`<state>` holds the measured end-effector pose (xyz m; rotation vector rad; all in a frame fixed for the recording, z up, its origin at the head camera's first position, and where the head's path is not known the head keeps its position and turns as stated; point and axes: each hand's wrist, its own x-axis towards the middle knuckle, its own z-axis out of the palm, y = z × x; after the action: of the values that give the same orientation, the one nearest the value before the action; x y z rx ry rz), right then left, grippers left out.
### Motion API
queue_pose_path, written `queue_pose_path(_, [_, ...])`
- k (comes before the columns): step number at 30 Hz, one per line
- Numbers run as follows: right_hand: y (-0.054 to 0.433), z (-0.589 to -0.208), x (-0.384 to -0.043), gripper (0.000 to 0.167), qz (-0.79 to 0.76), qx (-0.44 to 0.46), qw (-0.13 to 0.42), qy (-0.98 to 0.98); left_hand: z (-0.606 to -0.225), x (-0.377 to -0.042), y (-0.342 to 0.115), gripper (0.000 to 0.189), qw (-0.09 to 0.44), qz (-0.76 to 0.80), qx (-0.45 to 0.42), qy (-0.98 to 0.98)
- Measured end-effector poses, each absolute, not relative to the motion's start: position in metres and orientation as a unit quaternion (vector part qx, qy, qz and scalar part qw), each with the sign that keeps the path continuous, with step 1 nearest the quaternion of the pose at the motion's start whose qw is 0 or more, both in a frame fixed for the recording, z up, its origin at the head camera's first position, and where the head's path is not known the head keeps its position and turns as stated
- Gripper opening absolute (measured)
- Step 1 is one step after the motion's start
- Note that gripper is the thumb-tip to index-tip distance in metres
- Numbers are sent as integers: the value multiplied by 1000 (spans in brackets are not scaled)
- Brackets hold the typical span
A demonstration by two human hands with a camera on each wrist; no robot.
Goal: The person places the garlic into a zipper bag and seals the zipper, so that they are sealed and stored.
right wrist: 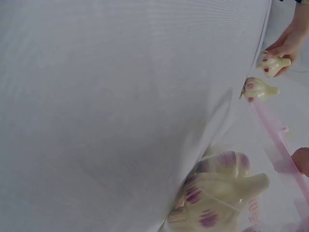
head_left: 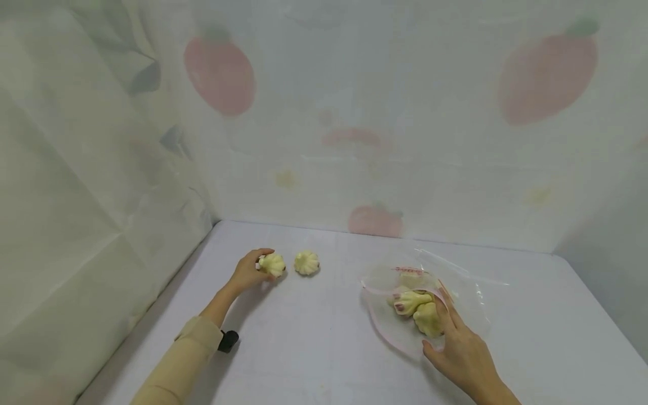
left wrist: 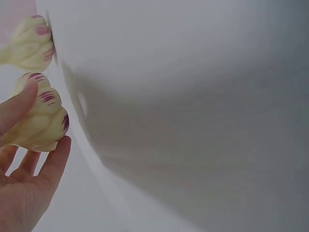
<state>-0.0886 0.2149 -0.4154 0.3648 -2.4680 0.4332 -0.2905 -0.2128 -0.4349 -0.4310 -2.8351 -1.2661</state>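
My left hand (head_left: 248, 273) grips a pale garlic bulb (head_left: 272, 264) with purple marks, thumb on one side and fingers on the other (left wrist: 29, 188). Just right of it, a second garlic bulb (head_left: 306, 263) sits on the table. A clear plastic bag (head_left: 373, 319) with a pink edge and red print lies at the right, its mouth towards me. Several garlic bulbs (head_left: 428, 319) are inside it. At the bag's mouth is my right hand (head_left: 466, 354), fingers extended against the film and thumb spread apart. The right wrist view shows bagged garlic (right wrist: 212, 198) close up.
A white table (head_left: 304, 337) carries everything. Behind it hangs a pale curtain (head_left: 430, 169) with faded fruit prints, and another sheet (head_left: 76, 225) bounds the left side. A dark device (head_left: 228, 341) is on my left wrist.
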Motion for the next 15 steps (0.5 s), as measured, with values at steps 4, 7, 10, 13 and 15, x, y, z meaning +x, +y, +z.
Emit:
queue_pose_path(4, [215,-415,-88,91,164,138,296,-931,-433,-284,-214,68,10,-411,-141,-901])
queue_pose_path(7, [214,-415,-88,92,163,136,294,-932,-430,-280,-215,67,17,-418,-142,-897])
queue_pose_path(10, [214,-416,-88,93,163,134,293,-933,-426,-275,-215,67,22,-426,-144,-893])
queue_pose_path(13, [213,-416,-88,93,164,130,291,-934,-422,-270,-215,67,30,-427,-149,-891])
queue_pose_path(15, [213,-416,-87,93,163,129,290,-934,-420,-267,-215,67,32,-430,-151,-889])
